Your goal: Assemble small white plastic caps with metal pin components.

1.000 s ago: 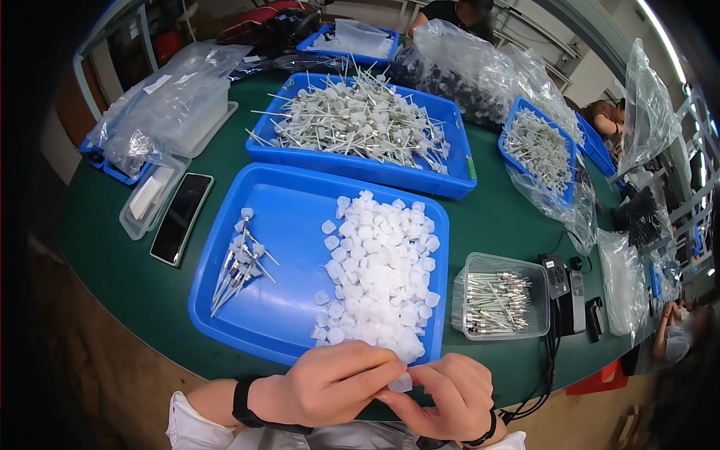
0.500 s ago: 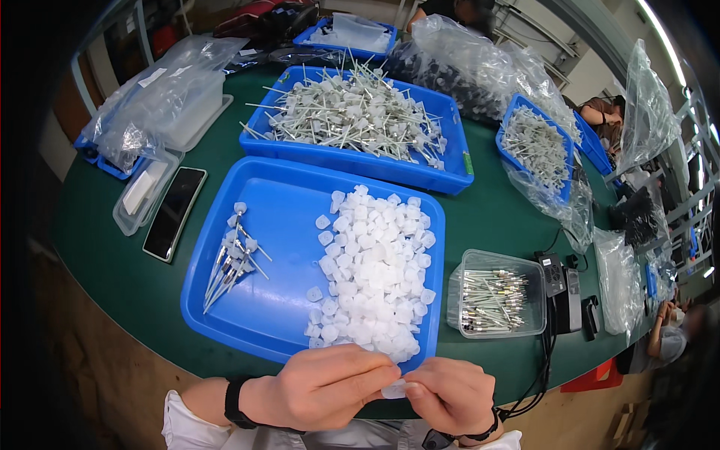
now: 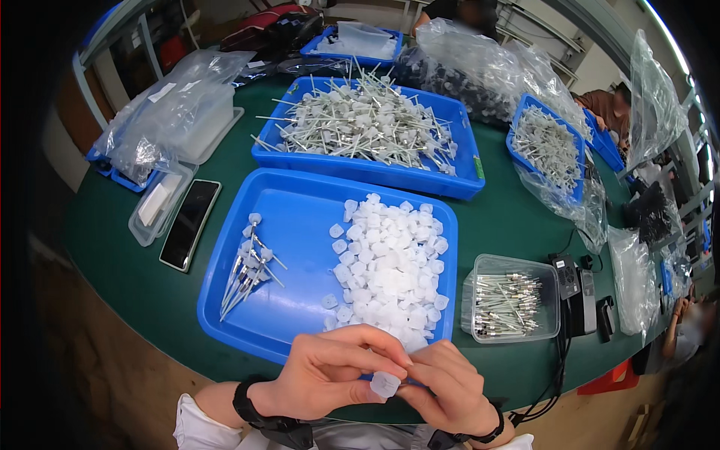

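Note:
Between my hands, at the near edge of the blue tray [image 3: 292, 196], is a small translucent white plastic cap [image 3: 385, 385]. My left hand [image 3: 319, 375] pinches it between thumb and fingers. Pressed up against that hand is my right hand [image 3: 448, 386], its fingers closed beside the cap; whatever they hold is hidden. Many similar white caps [image 3: 394, 262] are heaped in the tray's right half. On its left lies a small bundle of thin metal-tipped rods [image 3: 241, 281] with caps on them.
Behind the tray stands a blue bin [image 3: 367, 124] piled with capped rods. A clear box of bare rods [image 3: 510, 306] sits on the right, beside black devices and cables [image 3: 574, 292]. A phone [image 3: 190, 223] lies at left. Plastic bags [image 3: 176, 97] and another blue bin [image 3: 547, 146] stand farther back.
The view has shifted, so the table things appear lower and farther right. My hands have turned, and the cap now faces up more visibly at my left fingertips.

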The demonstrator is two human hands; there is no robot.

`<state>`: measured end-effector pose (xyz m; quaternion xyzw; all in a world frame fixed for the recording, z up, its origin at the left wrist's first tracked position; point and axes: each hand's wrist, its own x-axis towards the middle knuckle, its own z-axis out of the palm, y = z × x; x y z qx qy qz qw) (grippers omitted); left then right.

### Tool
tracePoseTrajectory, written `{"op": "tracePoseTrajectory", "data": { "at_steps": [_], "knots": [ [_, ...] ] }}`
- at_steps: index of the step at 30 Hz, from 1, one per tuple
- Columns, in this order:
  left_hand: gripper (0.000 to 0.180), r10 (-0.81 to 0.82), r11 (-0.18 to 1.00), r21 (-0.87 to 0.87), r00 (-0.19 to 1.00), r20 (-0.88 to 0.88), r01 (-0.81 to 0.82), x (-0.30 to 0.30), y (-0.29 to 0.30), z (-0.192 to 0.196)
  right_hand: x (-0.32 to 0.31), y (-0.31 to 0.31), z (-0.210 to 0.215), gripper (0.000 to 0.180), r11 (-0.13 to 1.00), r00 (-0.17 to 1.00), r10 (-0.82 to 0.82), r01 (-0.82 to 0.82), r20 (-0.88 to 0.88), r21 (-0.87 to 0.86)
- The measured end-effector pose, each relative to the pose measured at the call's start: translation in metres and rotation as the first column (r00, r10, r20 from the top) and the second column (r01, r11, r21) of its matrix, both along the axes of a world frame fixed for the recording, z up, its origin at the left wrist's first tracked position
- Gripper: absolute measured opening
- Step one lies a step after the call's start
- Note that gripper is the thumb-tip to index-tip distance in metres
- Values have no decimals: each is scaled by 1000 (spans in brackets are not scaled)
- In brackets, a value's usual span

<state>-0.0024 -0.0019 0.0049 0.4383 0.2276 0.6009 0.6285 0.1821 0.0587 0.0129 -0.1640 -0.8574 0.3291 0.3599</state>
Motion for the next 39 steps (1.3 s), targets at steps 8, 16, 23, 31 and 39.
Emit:
{"op": "tracePoseTrajectory", "data": {
  "at_steps": [8,16,23,31,39],
  "knots": [
    [31,92,992,-70,985,-149,-103,-6,1,-1,4,0,-2,15,1000,1000,-14,14,-12,-13],
    [26,162,987,31,962,-218,-159,-4,6,-9,5,-1,-5,17,1000,1000,-13,14,-23,19],
    [29,171,983,-31,963,-209,-182,-1,0,-5,4,-5,-1,24,1000,999,-6,6,39,0],
    [20,325,876,19,558,-763,-483,-95,18,17,36,-9,53,47,938,914,-341,313,219,152],
    [20,239,878,214,5,-971,-428,-143,17,5,67,18,51,33,937,881,-315,230,352,263]
  ]
}}
